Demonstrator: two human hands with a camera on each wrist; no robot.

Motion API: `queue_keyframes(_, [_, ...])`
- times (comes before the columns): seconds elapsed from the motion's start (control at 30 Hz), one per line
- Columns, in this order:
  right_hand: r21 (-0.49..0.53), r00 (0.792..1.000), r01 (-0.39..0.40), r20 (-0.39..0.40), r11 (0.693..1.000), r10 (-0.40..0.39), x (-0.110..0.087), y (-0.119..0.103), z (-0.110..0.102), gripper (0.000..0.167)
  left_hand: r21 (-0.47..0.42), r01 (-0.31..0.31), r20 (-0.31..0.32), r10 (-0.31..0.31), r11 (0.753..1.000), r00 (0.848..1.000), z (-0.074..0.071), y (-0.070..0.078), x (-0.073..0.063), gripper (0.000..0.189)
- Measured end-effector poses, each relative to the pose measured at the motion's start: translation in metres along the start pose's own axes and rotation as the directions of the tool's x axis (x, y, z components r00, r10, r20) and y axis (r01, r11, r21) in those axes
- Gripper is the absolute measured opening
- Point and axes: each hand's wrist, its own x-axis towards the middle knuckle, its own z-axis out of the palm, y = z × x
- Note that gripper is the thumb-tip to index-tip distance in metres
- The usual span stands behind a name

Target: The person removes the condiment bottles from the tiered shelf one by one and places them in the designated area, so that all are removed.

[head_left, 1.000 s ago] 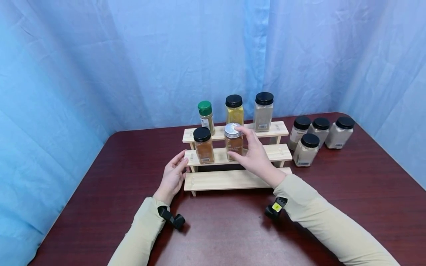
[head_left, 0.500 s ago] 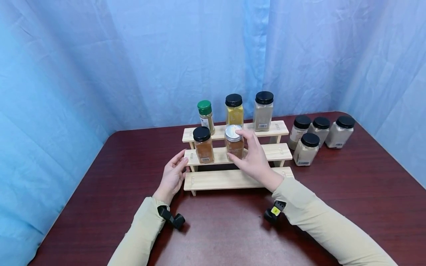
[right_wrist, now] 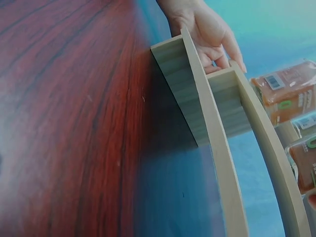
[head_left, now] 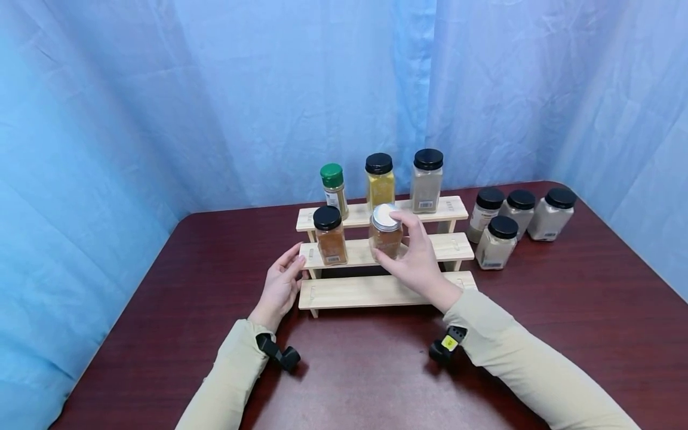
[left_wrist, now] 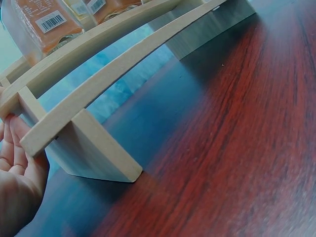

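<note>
My right hand [head_left: 416, 257] grips a spice jar [head_left: 384, 240] with a silver lid and reddish-brown contents, index finger over the lid's edge and thumb low on the glass. The jar is over the middle step of a three-tier wooden rack [head_left: 355, 292]. At the rack's left end, my left hand [head_left: 278, 285] holds the middle step, thumb on top and fingers curled beneath, as the left wrist view also shows. A black-lidded jar of orange-brown spice [head_left: 330, 242] stands left of the held jar. The right wrist view catches only a fingertip [right_wrist: 312, 199] beside the held jar [right_wrist: 303, 165].
Along the top step stand a green-capped shaker [head_left: 334, 194], a yellow spice jar [head_left: 380, 186] and a greyish jar [head_left: 427, 185]. Several black-lidded jars [head_left: 495, 246] cluster on the dark red table [head_left: 355, 370] right of the rack. Blue curtains [head_left: 301, 107] hang behind.
The silver-lidded jar has shifted slightly right along the middle step in my right hand, its lid tipping a little toward the camera. My left hand keeps its hold on the rack.
</note>
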Motion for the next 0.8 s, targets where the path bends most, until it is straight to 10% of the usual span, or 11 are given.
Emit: queue_keyframes(0.8, [-0.089, 0.975, 0.205, 0.102, 0.975, -0.196, -0.023, 0.006, -0.068, 0.070, -0.002, 0.001, 0.002, -0.001, 1.000, 1.000, 0.001, 0.000, -0.002, 0.048])
